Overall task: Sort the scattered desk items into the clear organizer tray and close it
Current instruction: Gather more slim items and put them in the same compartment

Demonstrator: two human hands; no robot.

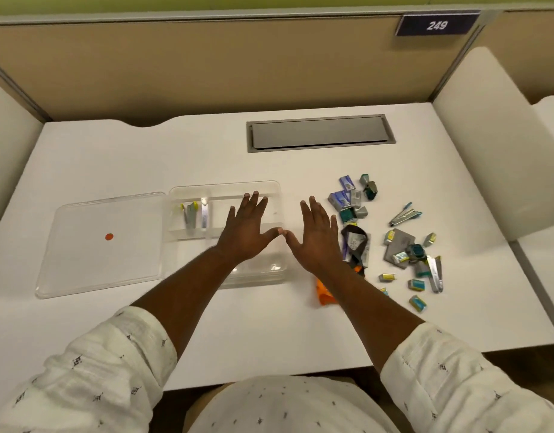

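Sleeves [113, 354] forward, left hand [246, 232] over tray [225, 190], right hand [316, 235] beside; fingers spread, holding nothing. Pick loose bits [403, 248] singly, fill matching compartments.

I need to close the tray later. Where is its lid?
The lid lies flat on the desk, directly left of the tray, edge to edge with it, an orange dot near its middle.

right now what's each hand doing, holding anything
Left hand: open, fingers spread, holding nothing, over the clear plastic organizer tray.
Right hand: open, fingers spread, holding nothing.
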